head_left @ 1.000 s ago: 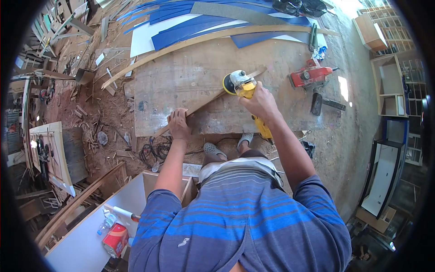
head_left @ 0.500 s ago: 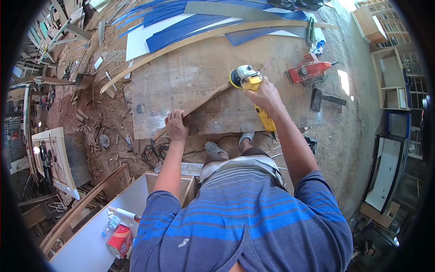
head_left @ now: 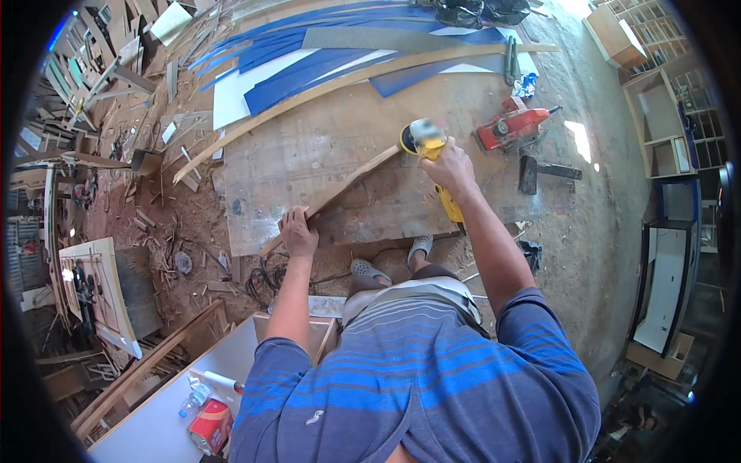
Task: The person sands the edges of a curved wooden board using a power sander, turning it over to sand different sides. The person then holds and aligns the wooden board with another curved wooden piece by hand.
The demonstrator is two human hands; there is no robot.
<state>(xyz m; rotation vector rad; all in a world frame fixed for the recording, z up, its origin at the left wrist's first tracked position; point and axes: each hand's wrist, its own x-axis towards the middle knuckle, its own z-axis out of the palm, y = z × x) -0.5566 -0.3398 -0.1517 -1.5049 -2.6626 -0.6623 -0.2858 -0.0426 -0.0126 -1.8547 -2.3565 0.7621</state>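
My right hand (head_left: 450, 171) is wrapped round a yellow angle grinder (head_left: 448, 207) with a round disc at its head. The disc is up against the far part of a long, narrow wooden strip (head_left: 353, 180), and the grinder's head hides the strip's far end. Closed over the near part of that strip is my left hand (head_left: 298, 231), close to the front edge of the wooden worktable (head_left: 285, 158). The strip lies slantwise across the tabletop and sticks out a little past the front edge.
On the table's right lie a red power tool (head_left: 515, 126) and a hammer (head_left: 532, 174). A long curved wooden strip (head_left: 340, 83) crosses the back, before blue and white sheets (head_left: 289, 81). Cables (head_left: 266, 282) and scraps litter the floor. An open box (head_left: 251, 336) stands at front left.
The grinder has shifted slightly right along the strip, whose far tip showed beyond it before. My left hand still holds the strip. The whole view has tilted a little.
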